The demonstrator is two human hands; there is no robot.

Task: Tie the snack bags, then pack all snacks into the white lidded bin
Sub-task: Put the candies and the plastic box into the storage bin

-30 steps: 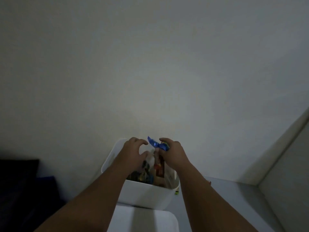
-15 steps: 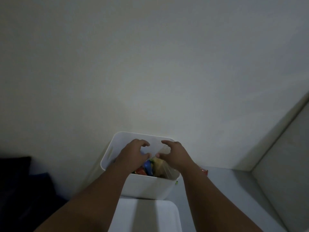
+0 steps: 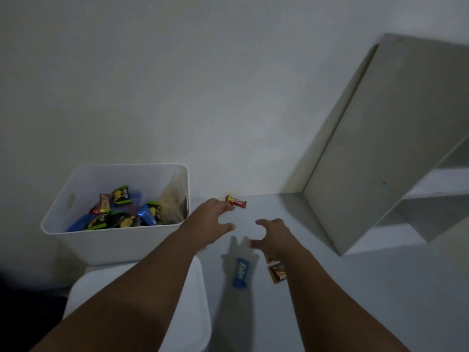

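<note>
Nothing is held by either hand. The left hand (image 3: 209,221) is spread, its fingers stretched toward a small red snack packet (image 3: 237,202) lying on the grey table (image 3: 368,295) close to the wall (image 3: 203,85); the fingertips are seen at the packet's left end, but it cannot be told whether contact is made. The right hand (image 3: 275,235) is held just beside it, above the table, with fingers and thumb loosely curved apart in an open claw and nothing between them. Below the gap between the hands a blue snack bar (image 3: 240,272) is laid flat on the table, and just to its right a brown-and-orange packet (image 3: 277,273) is partly covered by the right wrist. To the left of the hands the white bin (image 3: 109,243) is stood open, and several snacks are seen inside it: green-and-black packets, blue ones, a red one, and a clear bag (image 3: 175,199) leaned against its right wall. The white lid (image 3: 189,306) is laid flat in front of the bin, crossed by the left forearm. At the far right a pale shelf unit (image 3: 375,148) is set on the table against the wall.
</note>
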